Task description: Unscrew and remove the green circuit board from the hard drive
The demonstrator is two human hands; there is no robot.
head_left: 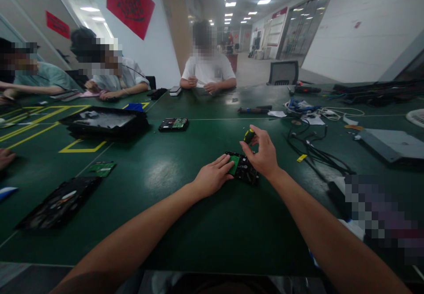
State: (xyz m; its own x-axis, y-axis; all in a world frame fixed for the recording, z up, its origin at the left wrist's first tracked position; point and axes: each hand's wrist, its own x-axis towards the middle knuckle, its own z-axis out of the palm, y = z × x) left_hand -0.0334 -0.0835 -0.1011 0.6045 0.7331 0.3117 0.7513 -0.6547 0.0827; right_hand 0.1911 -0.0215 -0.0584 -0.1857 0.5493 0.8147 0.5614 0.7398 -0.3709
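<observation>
A small black hard drive [245, 170] with a green circuit board lies on the dark green table [185, 223] in front of me. My left hand [212, 177] rests on its left edge, fingers pressed flat on the green board. My right hand [263, 152] is closed around a screwdriver with a yellow and black handle [249, 136], held upright over the drive; its tip is hidden behind my fingers.
Another drive [173, 124] lies further back, a black tray [102, 124] to the left, a loose green board [102, 168] and an opened device [59, 203] at near left. Cables [311, 150] and a grey case [392, 143] are at the right. Three people sit across the table.
</observation>
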